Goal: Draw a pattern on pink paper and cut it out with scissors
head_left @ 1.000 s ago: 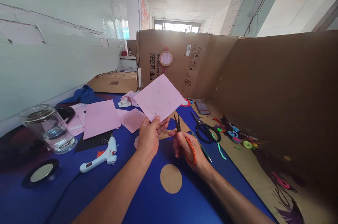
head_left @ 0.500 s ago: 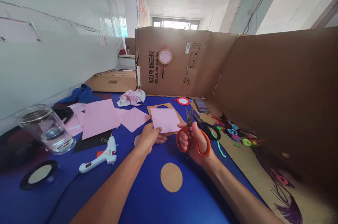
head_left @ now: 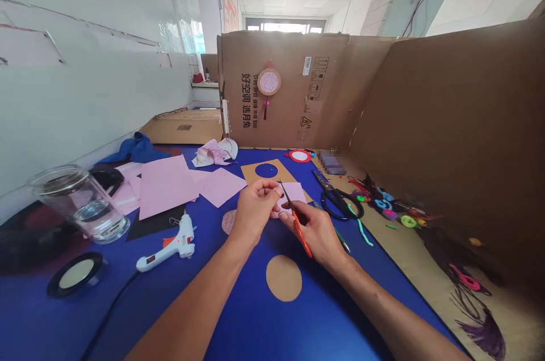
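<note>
My left hand [head_left: 255, 210] pinches a sheet of pink paper [head_left: 293, 193], most of which shows to the right of my fingers. My right hand [head_left: 313, 233] grips orange-handled scissors [head_left: 297, 225], and their narrow blades reach up across the sheet's near edge. The two hands nearly touch, hiding part of the paper. Whether the blades are cutting is too small to tell. Beneath the sheet lies a brown card [head_left: 259, 171] with a round hole.
Loose pink sheets [head_left: 164, 186] lie on the blue table cover [head_left: 242, 315], with a hot glue gun [head_left: 170, 247], a glass jar of water [head_left: 80, 205] and a black tape roll [head_left: 75, 274] to the left. Black-handled scissors [head_left: 338, 202] and colourful scraps [head_left: 383, 202] lie right, before cardboard walls.
The pink sheet has dropped from held high to low over the brown card. My hands have moved together, and the scissors have swung from upright to lying across the sheet's edge.
</note>
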A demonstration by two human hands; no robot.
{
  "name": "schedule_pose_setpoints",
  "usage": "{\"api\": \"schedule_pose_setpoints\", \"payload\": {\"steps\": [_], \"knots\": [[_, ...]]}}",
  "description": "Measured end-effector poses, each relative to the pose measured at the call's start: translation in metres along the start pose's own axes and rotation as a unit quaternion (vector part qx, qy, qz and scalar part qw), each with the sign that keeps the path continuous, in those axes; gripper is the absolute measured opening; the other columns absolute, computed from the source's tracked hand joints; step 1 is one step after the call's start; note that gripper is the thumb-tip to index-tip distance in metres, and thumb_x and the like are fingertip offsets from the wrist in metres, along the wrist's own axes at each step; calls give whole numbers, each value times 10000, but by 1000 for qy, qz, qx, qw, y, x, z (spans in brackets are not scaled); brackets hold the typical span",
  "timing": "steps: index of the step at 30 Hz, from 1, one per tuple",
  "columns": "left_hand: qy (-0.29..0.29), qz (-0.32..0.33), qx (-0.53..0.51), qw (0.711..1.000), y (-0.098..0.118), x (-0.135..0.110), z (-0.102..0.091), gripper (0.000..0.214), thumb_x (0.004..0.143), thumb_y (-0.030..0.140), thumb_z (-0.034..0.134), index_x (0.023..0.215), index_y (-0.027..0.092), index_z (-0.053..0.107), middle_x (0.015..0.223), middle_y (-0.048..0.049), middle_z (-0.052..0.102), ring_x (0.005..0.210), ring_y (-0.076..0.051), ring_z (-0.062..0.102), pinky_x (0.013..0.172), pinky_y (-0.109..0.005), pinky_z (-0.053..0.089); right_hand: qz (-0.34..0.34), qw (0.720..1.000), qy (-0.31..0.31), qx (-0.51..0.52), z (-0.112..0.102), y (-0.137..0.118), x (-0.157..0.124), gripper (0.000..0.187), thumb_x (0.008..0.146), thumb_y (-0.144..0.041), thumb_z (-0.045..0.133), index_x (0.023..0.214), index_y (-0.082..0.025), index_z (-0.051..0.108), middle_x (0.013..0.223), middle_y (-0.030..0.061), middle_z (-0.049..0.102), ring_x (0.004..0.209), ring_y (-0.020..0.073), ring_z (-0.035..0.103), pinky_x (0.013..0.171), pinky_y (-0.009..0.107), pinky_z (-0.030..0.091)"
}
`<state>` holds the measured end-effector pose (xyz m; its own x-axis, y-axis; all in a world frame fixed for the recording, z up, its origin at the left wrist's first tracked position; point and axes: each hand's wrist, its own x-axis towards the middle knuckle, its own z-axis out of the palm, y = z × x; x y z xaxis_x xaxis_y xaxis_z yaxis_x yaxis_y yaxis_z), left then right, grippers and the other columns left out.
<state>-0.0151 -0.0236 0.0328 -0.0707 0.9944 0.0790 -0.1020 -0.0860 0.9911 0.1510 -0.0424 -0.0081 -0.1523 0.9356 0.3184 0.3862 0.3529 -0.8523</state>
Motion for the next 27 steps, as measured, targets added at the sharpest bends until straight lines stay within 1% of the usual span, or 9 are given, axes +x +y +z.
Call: {"api": "schedule_pose_setpoints", "payload": {"steps": [1, 3, 6, 9, 13, 16, 20, 27], "knots": [[1, -17, -25, 1000, 0, -1, 2, 120, 831, 239, 740, 932, 174, 741, 648, 10, 657, 550, -120, 603, 517, -215, 489, -17, 999, 7, -29, 1, 0, 0, 455, 961, -652, 732, 882, -204, 736, 682, -28, 552, 642, 152, 464, 596, 279, 380], [5, -34, -55, 998, 1, -3, 3, 113, 796, 180, 740, 907, 165, 728, 651, -2, 677, 570, -121, 634, 522, -202, 509, -39, 997, 15, -67, 1, 1, -1, 459, 991, -637, 699, 829, -207, 705, 680, -22, 573, 639, 153, 474, 603, 285, 374], [4, -37, -67, 997, 2, -3, 2, 117, 773, 142, 745, 886, 165, 724, 695, -21, 716, 610, -133, 683, 557, -215, 565, -63, 991, 24, -112, 2, 6, 0, 422, 1015, -610, 688, 880, -212, 723, 721, -6, 627, 660, 167, 521, 629, 294, 390], [-7, -39, -66, 997, 3, -3, 1, 109, 774, 146, 769, 876, 160, 734, 699, -33, 730, 618, -141, 702, 601, -239, 609, -66, 986, 38, -148, 1, 11, 1, 416, 1026, -615, 679, 906, -220, 730, 742, 5, 645, 667, 177, 537, 651, 300, 407], [-11, -42, -65, 997, 1, -1, 1, 87, 791, 172, 792, 863, 153, 747, 699, -45, 744, 599, -144, 705, 607, -255, 624, -57, 981, 45, -182, -1, 11, 0, 473, 1030, -666, 653, 839, -234, 677, 737, 14, 651, 659, 185, 549, 647, 303, 405], [-8, -38, -61, 997, -1, -1, 1, 61, 813, 187, 789, 836, 146, 751, 677, -48, 741, 578, -137, 694, 591, -244, 614, -56, 978, 40, -194, -1, 10, 0, 445, 1030, -651, 658, 867, -239, 693, 770, 24, 682, 681, 194, 579, 656, 305, 413], [-10, -36, -64, 997, -1, -2, -1, 87, 815, 202, 810, 849, 140, 761, 684, -56, 755, 588, -141, 703, 588, -238, 611, -49, 980, 32, -190, -1, 10, 0, 391, 1029, -615, 666, 919, -245, 731, 790, 26, 706, 696, 199, 603, 652, 302, 417], [-12, -29, -44, 999, -2, -1, -1, 101, 821, 244, 791, 829, 156, 741, 685, -49, 744, 583, -140, 692, 580, -240, 597, -58, 982, 29, -179, -1, 9, 0, 413, 1033, -642, 659, 955, -247, 751, 779, 16, 700, 700, 195, 593, 666, 295, 411]]}}
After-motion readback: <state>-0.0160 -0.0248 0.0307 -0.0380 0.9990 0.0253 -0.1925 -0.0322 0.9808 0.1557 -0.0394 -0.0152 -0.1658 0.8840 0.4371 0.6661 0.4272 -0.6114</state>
